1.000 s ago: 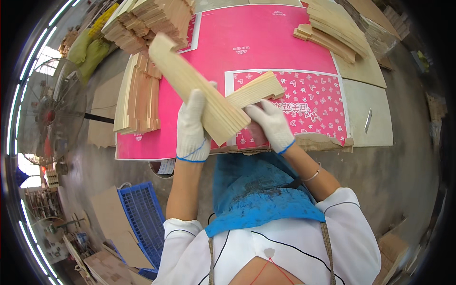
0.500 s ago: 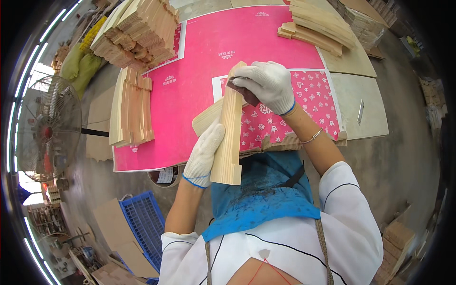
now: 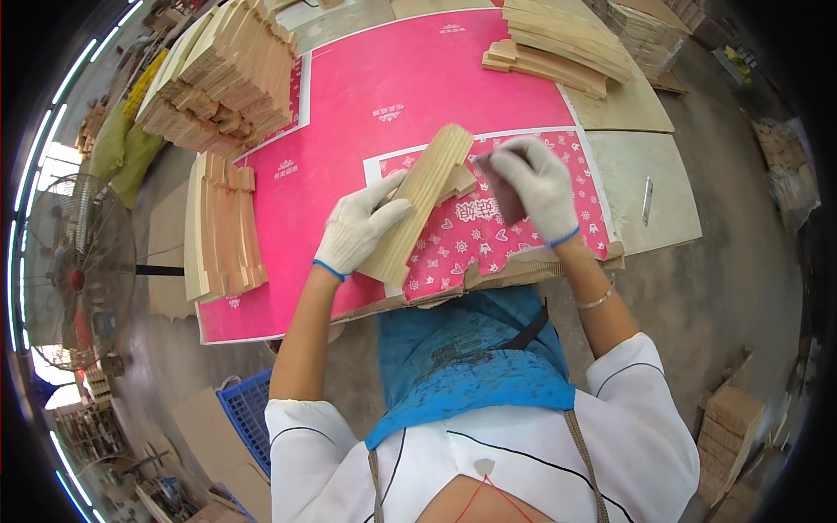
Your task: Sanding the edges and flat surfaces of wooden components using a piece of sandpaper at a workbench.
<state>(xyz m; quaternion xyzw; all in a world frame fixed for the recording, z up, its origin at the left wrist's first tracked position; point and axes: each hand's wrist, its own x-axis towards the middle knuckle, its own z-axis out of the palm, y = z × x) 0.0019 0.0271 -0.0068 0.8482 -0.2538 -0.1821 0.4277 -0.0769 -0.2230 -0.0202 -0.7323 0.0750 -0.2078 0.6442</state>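
Observation:
My left hand [image 3: 356, 228], in a white knit glove, is closed around the edge of a pale wooden slat [image 3: 427, 199]. The slat slants over the near part of the table, its far end to the right. Partly hidden beneath it, a second wooden piece [image 3: 460, 181] shows at its right side. To the right and apart from the slat, my gloved right hand [image 3: 542, 190] grips a brown sheet of sandpaper [image 3: 504, 193]. This hand is slightly blurred.
Pink printed sheets [image 3: 349, 113] cover the table. A tall wood stack [image 3: 227, 78] and a lower row of shaped pieces [image 3: 225, 225] stand at left. More slats [image 3: 567, 44] lie far right, above a small metal blade [image 3: 647, 200]. A fan [image 3: 77, 270] stands left.
The slat has turned clockwise and moved away from my body, over the table. My right hand has come off it to the right, still with the sandpaper.

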